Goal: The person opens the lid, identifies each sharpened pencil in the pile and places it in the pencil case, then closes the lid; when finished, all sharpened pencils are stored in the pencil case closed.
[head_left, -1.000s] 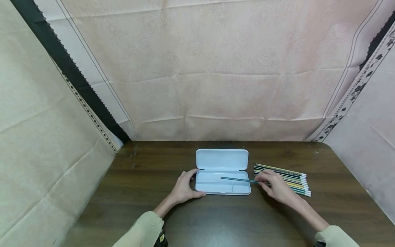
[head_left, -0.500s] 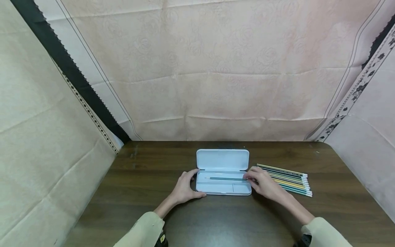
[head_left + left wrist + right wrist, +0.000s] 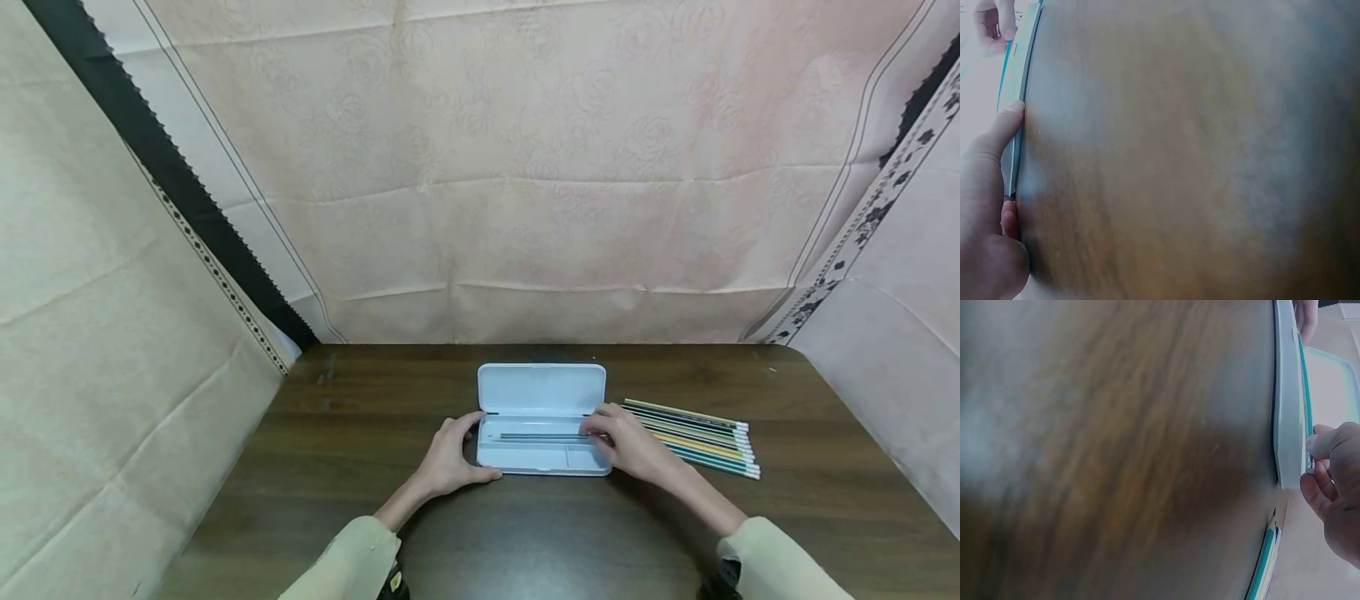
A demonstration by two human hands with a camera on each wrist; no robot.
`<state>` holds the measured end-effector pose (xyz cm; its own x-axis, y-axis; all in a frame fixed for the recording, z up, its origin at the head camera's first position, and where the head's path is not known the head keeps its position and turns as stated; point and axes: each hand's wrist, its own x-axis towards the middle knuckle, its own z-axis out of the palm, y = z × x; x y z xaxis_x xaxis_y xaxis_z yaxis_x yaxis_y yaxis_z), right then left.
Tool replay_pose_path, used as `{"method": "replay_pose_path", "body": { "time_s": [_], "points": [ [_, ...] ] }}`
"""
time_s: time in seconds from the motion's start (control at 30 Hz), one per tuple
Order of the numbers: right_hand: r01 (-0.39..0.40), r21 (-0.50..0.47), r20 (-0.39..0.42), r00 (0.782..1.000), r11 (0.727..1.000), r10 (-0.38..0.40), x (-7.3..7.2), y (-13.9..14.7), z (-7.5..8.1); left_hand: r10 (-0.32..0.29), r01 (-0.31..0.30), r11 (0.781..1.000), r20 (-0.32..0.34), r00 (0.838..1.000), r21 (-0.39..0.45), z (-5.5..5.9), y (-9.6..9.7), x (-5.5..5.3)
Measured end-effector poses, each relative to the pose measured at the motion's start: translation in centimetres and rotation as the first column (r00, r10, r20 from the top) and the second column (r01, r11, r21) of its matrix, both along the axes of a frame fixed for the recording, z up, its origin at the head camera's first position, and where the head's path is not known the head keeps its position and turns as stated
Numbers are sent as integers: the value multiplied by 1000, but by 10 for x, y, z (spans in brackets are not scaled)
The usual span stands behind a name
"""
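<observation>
A light blue pencil case lies on the table with its lid swung back. My left hand grips its left end, thumb at the front edge and fingers at the back near the hinge. In the left wrist view that thumb presses along the case's side. Between the thumb and fingers of my right hand is a green pencil, pinched near its right end. It lies lengthwise over the long compartment, its tip toward the left. The right wrist view shows the pencil just above the case wall.
A row of several pencils, green, black and yellow with white ends, lies right of the case, partly behind my right hand. A small divided compartment is at the case's front right. Patterned cloth hangs behind the brown table.
My right hand has moved left, bringing the green pencil from over the case's right edge to lengthwise over the compartment, and lower. My left hand keeps its grip on the case.
</observation>
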<state>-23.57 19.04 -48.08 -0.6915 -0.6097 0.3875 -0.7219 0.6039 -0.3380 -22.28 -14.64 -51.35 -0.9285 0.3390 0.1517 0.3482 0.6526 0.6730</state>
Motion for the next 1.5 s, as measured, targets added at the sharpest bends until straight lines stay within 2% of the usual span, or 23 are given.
{"method": "replay_pose_path", "body": {
  "time_s": [0.5, 0.93, 1.07, 1.23, 1.5],
  "points": [
    [-35, 16, 19, 999, 999, 35, -1, -10, 1, -17, 18, 1000, -35, 999, 16, 0, 0, 0],
    [-31, 1, 15, 999, 1000, 31, -1, -7, 5, -13, 13, 1000, -24, 1000, -5, -1, 0, 0],
    [-9, -67, -30, 1000, 998, 7, -1, 6, 7, -13, 13, 1000, -20, 1000, 4, 0, 0, 0],
    [12, -143, -104, 994, 990, -27, 3, 37, 8, -17, 17, 1000, -31, 999, 7, 0, 0, 0],
    [77, -127, -132, 987, 989, -94, 20, 88, 0, -21, 21, 1000, -24, 1000, 9, 0, 0, 0]
  ]
}}
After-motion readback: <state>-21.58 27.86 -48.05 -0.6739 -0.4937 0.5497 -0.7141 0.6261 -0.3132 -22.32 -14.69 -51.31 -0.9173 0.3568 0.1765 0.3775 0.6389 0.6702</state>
